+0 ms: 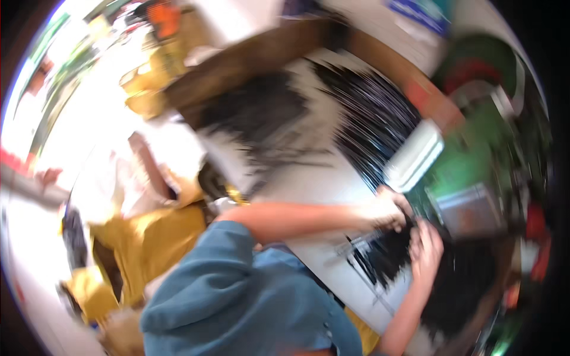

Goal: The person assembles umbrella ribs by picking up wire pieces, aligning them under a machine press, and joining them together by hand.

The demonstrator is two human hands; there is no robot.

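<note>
My left hand [387,210] reaches across to the right side of the white table [297,204], its fingers bent and drawn together. Close beside it, fingertips almost meeting, is my right hand [425,246], also with curled fingers. Something small and dark seems to be between them, too blurred to name. Beneath and beside the hands lies a heap of thin black pieces [383,258]. Beyond my left hand a white, rounded oblong object [414,155] sits beside a wide row of long, shiny black strips [368,113].
A second dark pile [255,107] lies farther left, inside a brown raised border [255,56]. A clear, shallow box [469,210] rests on a green surface [469,151] at right. Yellow bags [151,237] stand on the floor at left. Much is blurred.
</note>
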